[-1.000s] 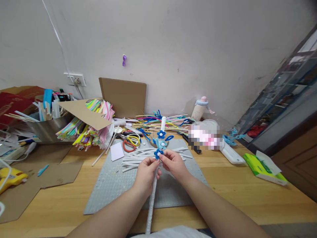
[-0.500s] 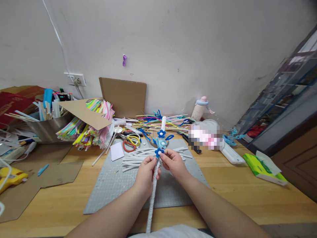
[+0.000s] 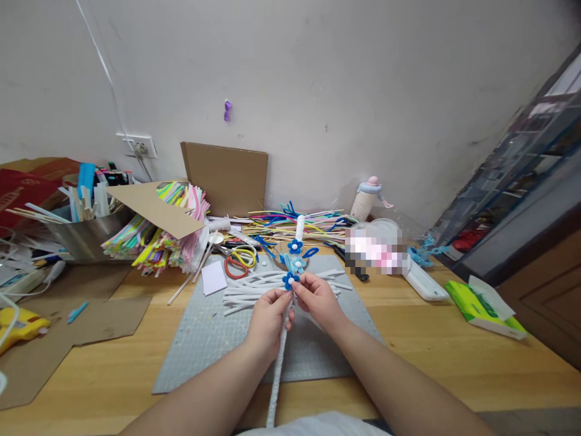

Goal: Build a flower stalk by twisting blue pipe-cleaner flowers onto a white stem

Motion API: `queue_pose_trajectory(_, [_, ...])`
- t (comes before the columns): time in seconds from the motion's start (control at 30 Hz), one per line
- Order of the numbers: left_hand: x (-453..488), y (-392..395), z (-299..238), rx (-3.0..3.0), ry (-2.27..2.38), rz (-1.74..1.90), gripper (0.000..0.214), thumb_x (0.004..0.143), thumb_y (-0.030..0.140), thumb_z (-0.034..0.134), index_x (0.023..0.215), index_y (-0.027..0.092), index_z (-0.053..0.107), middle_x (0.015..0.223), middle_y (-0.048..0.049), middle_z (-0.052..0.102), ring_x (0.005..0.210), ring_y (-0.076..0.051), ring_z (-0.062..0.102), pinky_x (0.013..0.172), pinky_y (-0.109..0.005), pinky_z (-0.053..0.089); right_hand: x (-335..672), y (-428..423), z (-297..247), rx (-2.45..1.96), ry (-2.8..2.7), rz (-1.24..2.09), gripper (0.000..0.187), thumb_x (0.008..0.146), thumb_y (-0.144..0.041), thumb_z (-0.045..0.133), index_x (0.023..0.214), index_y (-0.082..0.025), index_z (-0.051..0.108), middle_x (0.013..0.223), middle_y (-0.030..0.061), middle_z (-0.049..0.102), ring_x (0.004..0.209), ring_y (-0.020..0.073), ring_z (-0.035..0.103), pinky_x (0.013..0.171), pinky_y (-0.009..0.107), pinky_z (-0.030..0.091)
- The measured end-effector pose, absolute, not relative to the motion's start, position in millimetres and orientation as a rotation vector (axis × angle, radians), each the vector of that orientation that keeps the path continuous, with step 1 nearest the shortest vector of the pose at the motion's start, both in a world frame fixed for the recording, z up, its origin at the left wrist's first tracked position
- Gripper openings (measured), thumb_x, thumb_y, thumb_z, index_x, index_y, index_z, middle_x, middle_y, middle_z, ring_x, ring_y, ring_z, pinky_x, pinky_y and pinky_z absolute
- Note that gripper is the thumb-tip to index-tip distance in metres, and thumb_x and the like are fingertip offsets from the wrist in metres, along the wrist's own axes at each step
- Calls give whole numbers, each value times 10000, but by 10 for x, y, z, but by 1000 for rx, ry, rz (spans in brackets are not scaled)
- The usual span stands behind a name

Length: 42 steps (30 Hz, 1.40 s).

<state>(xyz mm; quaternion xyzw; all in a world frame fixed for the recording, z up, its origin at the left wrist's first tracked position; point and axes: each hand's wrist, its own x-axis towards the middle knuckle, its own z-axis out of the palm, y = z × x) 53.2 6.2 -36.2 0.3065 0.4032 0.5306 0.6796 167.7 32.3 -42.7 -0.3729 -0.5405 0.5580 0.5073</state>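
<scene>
A long white fuzzy-wrapped stick (image 3: 278, 375) runs from my lap up over the mat, its white top end pointing at the wall. My left hand (image 3: 270, 315) is closed around the stick just below a dark blue flower (image 3: 287, 278). My right hand (image 3: 321, 301) pinches at that flower, thumb at its white centre; the fingertips behind are hidden. Further up the stick sit a light blue flower (image 3: 298, 264) and another dark blue flower (image 3: 295, 246), with a blue loop (image 3: 311, 253) sticking out to the right.
Under my hands lies a grey cutting mat (image 3: 204, 351) with white pipe cleaners (image 3: 245, 297). Scissors (image 3: 236, 266) and a white card (image 3: 213, 278) are on the left, near bundled pipe cleaners (image 3: 172, 254). A yellow glue gun (image 3: 20, 327) lies far left, a green pack (image 3: 483, 309) right.
The lower flower and the stick have shifted very slightly left. Both hands keep nearly the same hold, and a pale strip now shows under my right hand.
</scene>
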Motion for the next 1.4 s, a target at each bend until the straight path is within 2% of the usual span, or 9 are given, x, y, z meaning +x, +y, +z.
queue_pose_trajectory(0.23, [509, 93, -372, 677, 894, 1174, 248, 605, 329, 682, 626, 139, 523, 411, 36, 493, 329, -42, 372, 323, -152, 258, 1724, 343, -462, -894, -1401, 1262, 282, 800, -427, 525, 685, -176, 463, 506, -67, 390, 428, 58, 312, 402, 186, 237])
queue_pose_trajectory(0.3, [496, 111, -363, 650, 883, 1191, 252, 594, 326, 692, 642, 135, 534, 422, 38, 496, 334, -41, 379, 325, -149, 261, 1739, 344, -467, -885, -1452, 1230, 275, 819, -429, 493, 713, -175, 482, 562, -47, 431, 475, 70, 365, 435, 189, 281])
queue_pose_trajectory(0.43, [468, 147, -345, 602, 886, 1217, 258, 580, 319, 706, 639, 132, 539, 414, 44, 484, 337, -36, 380, 328, -142, 262, 1737, 325, -441, -881, -1603, 1231, 187, 785, -364, 557, 825, -187, 512, 704, -15, 527, 608, 107, 479, 550, 214, 371])
queue_pose_trajectory(0.57, [447, 171, -344, 605, 884, 1216, 257, 580, 316, 710, 618, 125, 543, 407, 37, 487, 345, -36, 383, 329, -140, 263, 1758, 317, -405, -973, -1777, 1055, 143, 806, -314, 520, 763, -182, 552, 695, -4, 553, 660, 138, 507, 621, 246, 386])
queue_pose_trajectory(0.7, [442, 176, -336, 622, 868, 1219, 232, 573, 282, 713, 634, 126, 553, 439, 34, 511, 353, -37, 396, 329, -142, 265, 1818, 308, -339, -1083, -1848, 795, 148, 814, -278, 498, 738, -184, 585, 668, 0, 572, 633, 144, 502, 599, 246, 364])
queue_pose_trajectory(0.87, [435, 182, -323, 627, 860, 1223, 219, 576, 265, 707, 646, 121, 558, 436, 34, 506, 362, -39, 394, 328, -140, 260, 1824, 248, -247, -1080, -1918, 701, 117, 803, -225, 499, 748, -188, 595, 678, 2, 598, 614, 141, 509, 586, 243, 357])
queue_pose_trajectory(1.2, [432, 180, -328, 625, 880, 1212, 259, 584, 325, 703, 637, 123, 549, 393, 42, 468, 337, -33, 350, 328, -141, 228, 1749, 208, -268, -1028, -1891, 775, 129, 817, -226, 476, 743, -189, 574, 691, 1, 606, 629, 139, 530, 586, 241, 372])
queue_pose_trajectory(1.4, [445, 158, -341, 617, 852, 1174, 253, 592, 327, 695, 643, 127, 547, 409, 41, 469, 337, -31, 347, 330, -143, 216, 1770, 241, -316, -1059, -1736, 881, 168, 818, -320, 498, 741, -188, 567, 634, -11, 553, 574, 126, 477, 536, 231, 347])
